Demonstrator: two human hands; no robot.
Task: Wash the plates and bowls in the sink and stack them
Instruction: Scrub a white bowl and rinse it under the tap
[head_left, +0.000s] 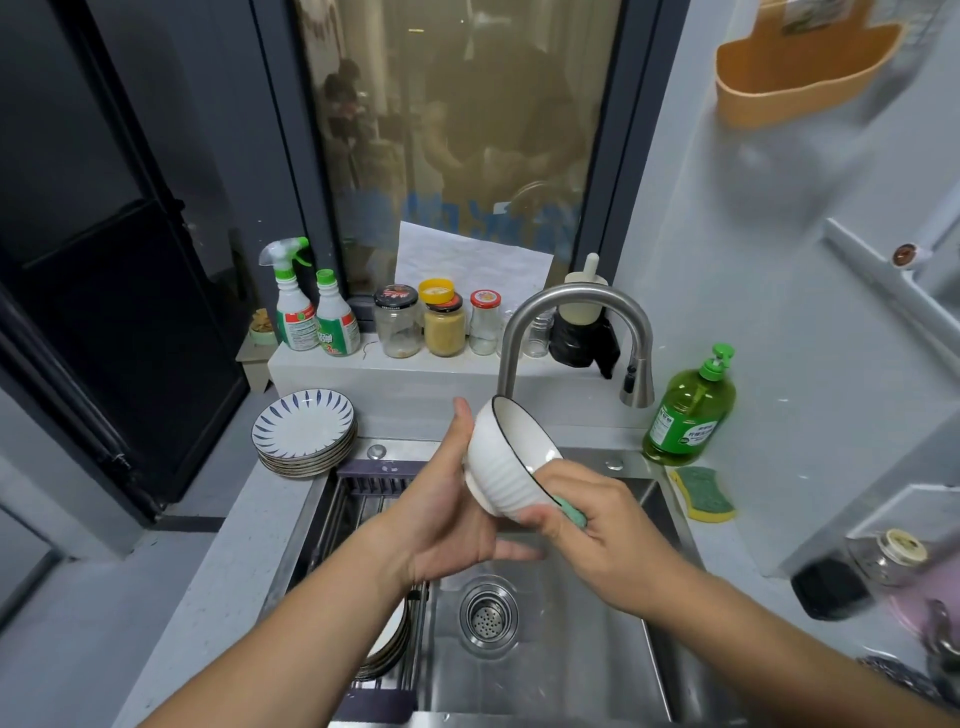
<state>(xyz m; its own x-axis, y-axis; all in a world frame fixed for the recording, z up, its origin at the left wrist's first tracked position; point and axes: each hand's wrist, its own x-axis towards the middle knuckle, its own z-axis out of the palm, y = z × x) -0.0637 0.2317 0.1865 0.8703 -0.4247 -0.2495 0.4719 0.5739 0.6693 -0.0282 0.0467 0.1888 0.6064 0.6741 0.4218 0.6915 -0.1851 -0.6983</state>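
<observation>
Over the steel sink (566, 654), my left hand (447, 514) holds a white ribbed bowl (506, 462) with a dark rim, tilted on its side, thumb up behind it. My right hand (597, 525) grips a green sponge (571, 512) and presses it against the bowl's lower rim. A stack of white plates with blue leaf marks (305, 431) stands on the counter left of the sink. More plates (389, 649) lie in the rack in the sink's left part, partly hidden by my left forearm.
The curved faucet (571, 332) arches just behind the bowl. A green dish soap bottle (691, 410) and a yellow-green sponge (704, 491) sit at the sink's right. Spray bottles (311, 312) and jars (444, 325) line the window ledge. The drain strainer (488, 616) lies below my hands.
</observation>
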